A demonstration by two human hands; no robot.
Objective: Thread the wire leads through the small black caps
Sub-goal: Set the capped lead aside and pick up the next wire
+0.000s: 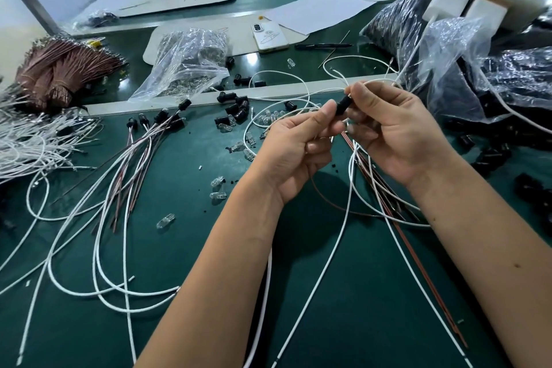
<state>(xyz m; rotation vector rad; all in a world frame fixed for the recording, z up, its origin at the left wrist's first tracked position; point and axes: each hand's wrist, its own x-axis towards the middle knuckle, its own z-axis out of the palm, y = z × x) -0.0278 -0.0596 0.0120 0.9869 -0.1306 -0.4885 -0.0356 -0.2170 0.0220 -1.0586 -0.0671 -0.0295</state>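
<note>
Both my hands are raised over the green table [185,248] and meet at a small black cap [344,103]. My left hand [294,146] pinches the cap's lower end between thumb and forefinger. My right hand [394,128] pinches its upper end, where white wire leads [343,76] come out. White and brown wires [373,188] hang down from the hands onto the table. Loose black caps [239,110] and clear bulbs [270,116] lie just beyond my left hand.
Finished wires with caps [149,134] fan out at the left, beside white wire bundles [27,140] and brown bundles [59,69]. Plastic bags [185,63] and dark bags [448,75] stand behind. A phone [269,36] and pen [322,45] lie farther back.
</note>
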